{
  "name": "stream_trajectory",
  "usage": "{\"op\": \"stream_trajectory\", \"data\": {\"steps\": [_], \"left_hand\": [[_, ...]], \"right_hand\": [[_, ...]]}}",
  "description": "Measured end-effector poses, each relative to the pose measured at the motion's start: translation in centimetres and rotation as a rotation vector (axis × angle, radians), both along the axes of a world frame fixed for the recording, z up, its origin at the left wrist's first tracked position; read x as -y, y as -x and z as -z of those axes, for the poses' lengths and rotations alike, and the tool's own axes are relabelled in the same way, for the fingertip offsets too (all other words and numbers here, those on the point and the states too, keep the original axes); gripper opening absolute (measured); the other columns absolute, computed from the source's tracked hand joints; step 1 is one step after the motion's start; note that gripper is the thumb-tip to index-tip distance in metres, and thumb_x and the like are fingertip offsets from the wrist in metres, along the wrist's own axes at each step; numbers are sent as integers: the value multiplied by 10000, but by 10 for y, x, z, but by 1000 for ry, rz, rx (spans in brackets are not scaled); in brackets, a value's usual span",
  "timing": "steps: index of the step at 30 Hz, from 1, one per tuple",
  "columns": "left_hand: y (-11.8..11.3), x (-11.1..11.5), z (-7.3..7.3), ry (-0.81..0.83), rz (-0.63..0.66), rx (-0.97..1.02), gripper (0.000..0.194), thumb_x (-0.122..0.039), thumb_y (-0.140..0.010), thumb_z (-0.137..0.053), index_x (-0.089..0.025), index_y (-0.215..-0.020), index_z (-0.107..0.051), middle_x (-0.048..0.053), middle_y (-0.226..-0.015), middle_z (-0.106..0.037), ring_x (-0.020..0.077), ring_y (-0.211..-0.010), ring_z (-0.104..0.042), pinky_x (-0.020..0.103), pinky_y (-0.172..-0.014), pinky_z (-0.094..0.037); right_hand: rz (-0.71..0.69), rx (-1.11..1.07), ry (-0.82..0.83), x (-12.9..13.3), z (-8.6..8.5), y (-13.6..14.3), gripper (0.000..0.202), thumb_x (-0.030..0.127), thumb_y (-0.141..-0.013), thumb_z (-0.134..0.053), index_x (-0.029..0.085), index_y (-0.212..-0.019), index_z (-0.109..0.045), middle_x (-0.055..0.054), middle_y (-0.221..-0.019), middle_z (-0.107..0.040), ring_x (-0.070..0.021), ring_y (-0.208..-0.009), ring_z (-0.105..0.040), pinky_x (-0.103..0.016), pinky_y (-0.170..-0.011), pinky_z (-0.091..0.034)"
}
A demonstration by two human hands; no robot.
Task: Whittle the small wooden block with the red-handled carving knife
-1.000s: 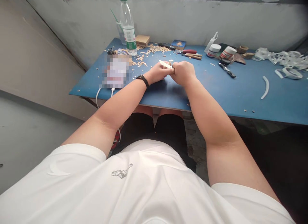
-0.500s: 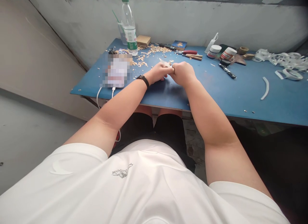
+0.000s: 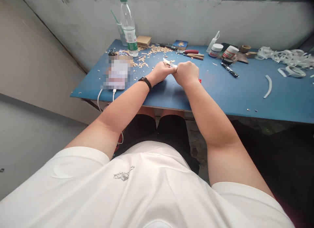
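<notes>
My right hand [image 3: 187,73] is closed in a fist around a carving knife. The knife's pale blade [image 3: 169,62] points up and left over my left hand, and a bit of red handle shows below the right fist. My left hand [image 3: 162,72], with a black band on its wrist, is closed with the thumb pressed toward the blade. It grips a small wooden piece, mostly hidden by the fingers. Both hands meet just above the blue table [image 3: 216,94]. Wood chips [image 3: 142,62] lie scattered beyond my left hand.
A plastic bottle [image 3: 130,35] and a wooden block [image 3: 144,41] stand at the back left. A phone [image 3: 117,74] with a cable lies left. Behind my hands are carving tools [image 3: 191,55]; to the right are jars [image 3: 216,50], a black pen-like tool [image 3: 229,70] and white strips [image 3: 282,59].
My right hand has turned slightly, and red handle now shows beneath it. The blade lies flatter across my left hand. The whole view has shifted a little.
</notes>
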State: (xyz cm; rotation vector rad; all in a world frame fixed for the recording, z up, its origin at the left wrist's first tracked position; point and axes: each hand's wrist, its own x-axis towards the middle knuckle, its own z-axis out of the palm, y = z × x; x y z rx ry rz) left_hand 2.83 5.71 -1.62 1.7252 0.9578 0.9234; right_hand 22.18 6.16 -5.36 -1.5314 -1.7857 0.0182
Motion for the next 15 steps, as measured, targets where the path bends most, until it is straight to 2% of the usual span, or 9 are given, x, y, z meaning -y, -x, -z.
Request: {"op": "stream_trajectory", "data": {"steps": [4, 7, 11, 15], "left_hand": [[6, 6, -7, 11, 55, -13, 357, -159, -1024, -749, -237, -738, -549, -21, -740, -469, 149, -733, -447, 347, -735, -361], [7, 12, -11, 0, 70, -30, 387, -82, -1006, -751, -230, -728, -527, -13, -774, -505, 156, -777, -484, 358, -782, -401], [3, 11, -10, -37, 71, -39, 500, -40, -1049, -770, -237, -715, -454, -25, -757, -416, 154, -804, -408, 358, -817, -409], [-3, -1, 1, -24, 90, -10, 619, -91, -1104, -774, -272, -705, -335, -41, -715, -268, 147, -772, -270, 361, -769, -353]], "right_hand": [[-56, 140, 44, 13, -11, 1, 455, 659, -1088, -845, 291, -846, -733, -141, -849, -748, -490, -1176, -883, -623, -993, -716], [-77, 234, 89, 17, -15, -3, 424, 619, -1095, -811, 298, -829, -734, -140, -863, -782, -456, -1110, -879, -596, -981, -712], [-74, 135, 68, 9, -8, -8, 487, 691, -1120, -806, 289, -847, -773, -149, -858, -776, -458, -1122, -879, -611, -991, -718], [72, 106, 95, 12, -8, 2, 514, 691, -1200, -720, 242, -1019, -893, -187, -956, -826, -500, -1224, -887, -646, -1040, -716]]}}
